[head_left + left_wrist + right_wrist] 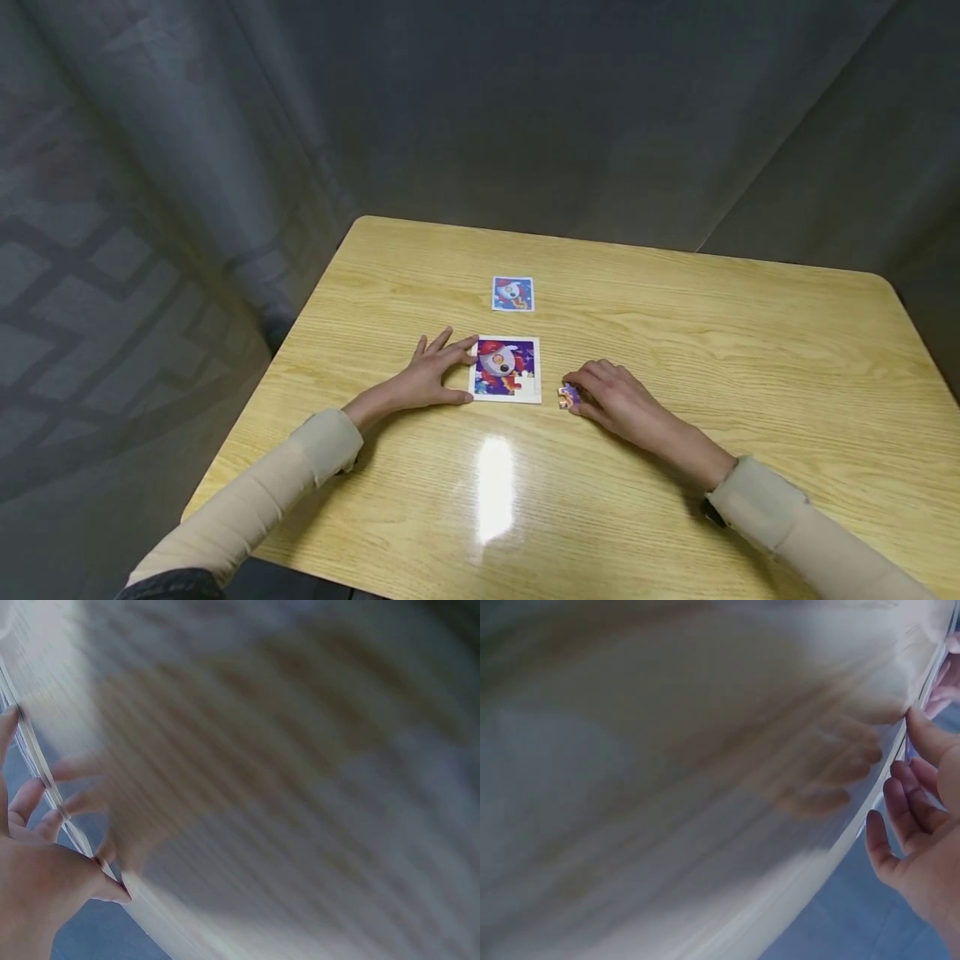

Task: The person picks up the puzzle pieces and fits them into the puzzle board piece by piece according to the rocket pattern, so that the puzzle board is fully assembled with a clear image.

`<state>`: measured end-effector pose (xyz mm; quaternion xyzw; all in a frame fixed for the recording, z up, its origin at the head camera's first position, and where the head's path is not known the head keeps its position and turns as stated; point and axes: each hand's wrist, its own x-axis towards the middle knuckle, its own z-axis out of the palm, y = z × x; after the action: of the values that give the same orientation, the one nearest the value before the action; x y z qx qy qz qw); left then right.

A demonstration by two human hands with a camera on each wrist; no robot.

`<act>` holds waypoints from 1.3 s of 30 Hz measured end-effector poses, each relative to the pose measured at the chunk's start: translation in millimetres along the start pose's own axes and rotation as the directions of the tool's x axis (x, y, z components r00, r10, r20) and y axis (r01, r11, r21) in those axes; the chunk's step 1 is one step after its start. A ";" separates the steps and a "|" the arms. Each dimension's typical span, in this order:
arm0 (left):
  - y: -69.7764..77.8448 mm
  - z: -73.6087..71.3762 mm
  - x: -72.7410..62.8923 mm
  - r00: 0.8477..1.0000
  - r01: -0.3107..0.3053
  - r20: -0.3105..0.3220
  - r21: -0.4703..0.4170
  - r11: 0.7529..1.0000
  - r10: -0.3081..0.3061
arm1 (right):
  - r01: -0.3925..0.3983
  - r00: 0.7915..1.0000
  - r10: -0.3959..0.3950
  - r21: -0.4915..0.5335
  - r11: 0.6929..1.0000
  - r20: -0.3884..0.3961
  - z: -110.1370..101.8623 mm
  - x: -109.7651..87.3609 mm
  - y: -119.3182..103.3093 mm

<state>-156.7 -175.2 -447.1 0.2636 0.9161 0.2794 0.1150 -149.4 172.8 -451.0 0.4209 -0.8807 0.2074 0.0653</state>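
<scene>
A square puzzle board (529, 393) with a white border lies mid-table. Its picture shows a white round-bodied character on purple and red, and its lower right corner is bare white. My left hand (429, 377) has its fingers spread, with fingertips at the board's left edge and the thumb at the lower left corner. To the right of the board, my right hand (618, 400) pinches a purple and orange puzzle piece (567, 397) between thumb and fingers, close over the table. In the right wrist view, the hand (926, 817) hides most of that piece.
A smaller picture card (513, 294) with a similar character lies beyond the board. The wooden table (712, 333) is glossy, with a bright reflection near its front. Grey curtains (562, 117) hang behind and at the left side.
</scene>
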 end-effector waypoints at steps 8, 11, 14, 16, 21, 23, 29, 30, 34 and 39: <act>-2.8 1.4 0.8 1.000 0.009 0.009 0.001 1.000 -0.009 | 0.058 0.998 -0.059 -0.038 0.998 -0.031 1.2 7.8 -2.5; -3.2 1.1 0.9 1.000 0.011 0.009 0.008 1.000 -0.011 | 0.078 0.996 -0.080 -0.054 0.995 -0.049 1.6 10.4 -2.9; -3.4 1.4 1.1 1.000 0.008 0.005 0.010 1.000 -0.008 | 0.091 0.994 -0.094 -0.064 0.994 -0.051 2.2 13.8 -4.2; -3.1 1.7 1.2 1.000 0.002 0.001 0.008 1.000 -0.002 | 0.103 0.993 -0.107 -0.073 0.992 -0.050 2.9 16.7 -5.2; -2.3 1.9 1.3 1.000 -0.006 -0.007 0.008 1.000 0.006 | 0.125 0.989 -0.131 -0.087 0.988 -0.067 5.0 26.6 -6.3; -2.2 2.0 1.5 1.000 -0.009 -0.010 0.013 1.000 0.009 | 0.126 0.988 -0.133 -0.086 0.988 -0.081 5.8 31.0 -6.2; -2.6 2.0 2.1 1.000 -0.020 -0.016 0.012 1.000 0.021 | 0.127 0.987 -0.133 -0.071 0.989 -0.091 6.3 41.5 -8.5; -2.7 1.9 2.2 1.000 -0.021 -0.016 0.011 1.000 0.021 | 0.126 0.988 -0.132 -0.069 0.990 -0.086 6.5 42.8 -8.9; -2.5 1.3 2.2 1.000 -0.019 -0.017 0.010 1.000 0.019 | 0.113 0.991 -0.117 -0.062 0.992 -0.060 7.9 47.5 -11.1; -3.2 2.2 1.5 1.000 -0.018 -0.017 0.014 1.000 0.018 | 0.108 0.994 -0.110 -0.066 0.992 -0.016 10.6 52.8 -15.1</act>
<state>-158.5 -175.6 -450.8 0.2701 0.9166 0.2763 0.1026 -170.9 122.2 -440.6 0.4640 -0.8620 0.1788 0.0988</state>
